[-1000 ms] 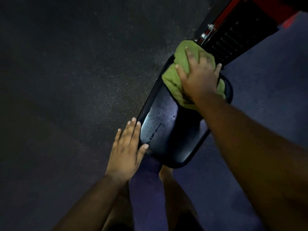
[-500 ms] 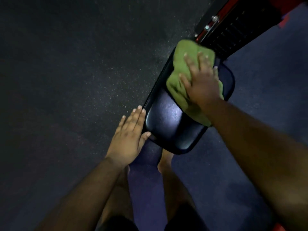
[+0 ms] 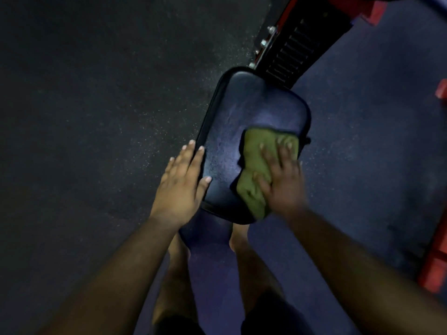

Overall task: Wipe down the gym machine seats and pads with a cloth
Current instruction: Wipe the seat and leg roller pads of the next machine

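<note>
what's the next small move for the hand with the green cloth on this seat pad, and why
Probably slide the right hand and the green cloth sideways toward the left hand. The cloth sits on the near right part of the dark padded seat, and the strip beside the left hand shows speckled droplets not yet covered. The left hand lies flat on the seat's left edge, seemingly steadying it.

Seat (image 3: 232,112): middle of the view, above the floor (image 3: 96,117).
Cloth (image 3: 256,165): on the seat's near right part.
Right hand (image 3: 283,180): flat on the cloth.
Left hand (image 3: 181,182): on the seat's near left edge.
Machine frame (image 3: 290,44): beyond the seat's far end.
Legs (image 3: 244,262): near side, below the seat.
</note>
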Demonstrator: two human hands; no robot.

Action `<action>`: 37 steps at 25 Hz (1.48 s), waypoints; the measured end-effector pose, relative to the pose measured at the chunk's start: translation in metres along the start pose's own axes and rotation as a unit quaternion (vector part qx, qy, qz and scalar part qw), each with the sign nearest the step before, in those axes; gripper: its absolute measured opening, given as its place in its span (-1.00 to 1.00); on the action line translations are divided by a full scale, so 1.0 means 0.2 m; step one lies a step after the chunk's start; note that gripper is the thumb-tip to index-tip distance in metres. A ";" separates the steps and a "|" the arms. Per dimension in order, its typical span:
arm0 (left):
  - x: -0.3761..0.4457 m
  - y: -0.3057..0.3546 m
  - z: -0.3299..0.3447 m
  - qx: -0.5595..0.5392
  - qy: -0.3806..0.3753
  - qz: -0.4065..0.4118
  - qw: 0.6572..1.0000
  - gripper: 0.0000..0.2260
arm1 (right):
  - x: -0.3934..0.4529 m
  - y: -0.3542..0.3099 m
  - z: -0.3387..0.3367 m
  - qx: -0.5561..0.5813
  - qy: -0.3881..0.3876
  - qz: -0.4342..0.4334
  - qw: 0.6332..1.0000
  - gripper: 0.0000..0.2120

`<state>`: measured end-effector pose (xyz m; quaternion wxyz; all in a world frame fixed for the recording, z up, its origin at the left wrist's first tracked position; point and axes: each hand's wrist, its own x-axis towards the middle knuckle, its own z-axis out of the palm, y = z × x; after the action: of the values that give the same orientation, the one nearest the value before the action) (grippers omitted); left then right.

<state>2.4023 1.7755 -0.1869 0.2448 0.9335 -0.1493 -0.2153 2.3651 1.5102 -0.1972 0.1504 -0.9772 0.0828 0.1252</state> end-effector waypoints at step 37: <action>0.17 0.08 0.17 0.105 0.055 0.015 0.993 -0.39 | -0.07 -0.12 0.10 0.123 0.058 0.079 0.988 -0.39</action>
<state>2.4131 1.7354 -0.2162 0.1563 0.9622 -0.1715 -0.1427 2.3521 1.5410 -0.2053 0.2539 -0.9472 0.1831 0.0689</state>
